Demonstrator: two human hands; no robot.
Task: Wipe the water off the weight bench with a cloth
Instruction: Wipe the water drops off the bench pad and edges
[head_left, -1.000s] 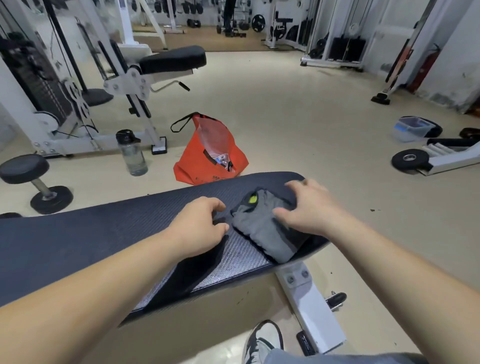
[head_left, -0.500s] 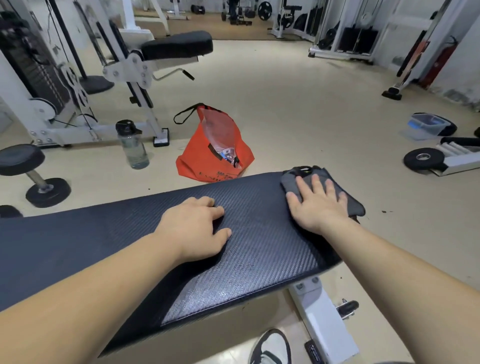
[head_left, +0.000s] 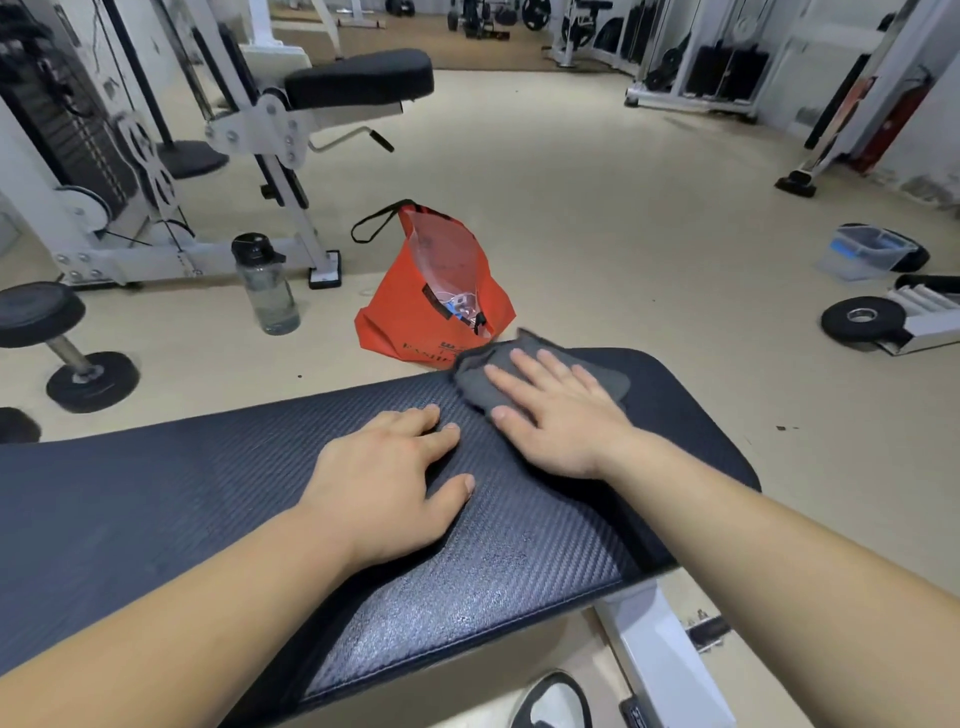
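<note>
Wiping in progress: my right hand (head_left: 558, 415), fingers spread flat, presses the grey cloth (head_left: 480, 382) on the weight bench (head_left: 545, 545) at its far edge. My left hand (head_left: 387, 486) braces, fingers loosely apart. Next: sweep nearward over the glistening near patch.

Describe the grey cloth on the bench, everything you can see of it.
The grey cloth looks like soft, matte fabric, loosely bunched and wrinkled. It lies flattened on the far edge of the dark textured weight bench, one corner poking past that edge. The right hand presses flat on top with fingers spread, hiding much of it. The left hand rests on the bench beside it, not touching.
</note>
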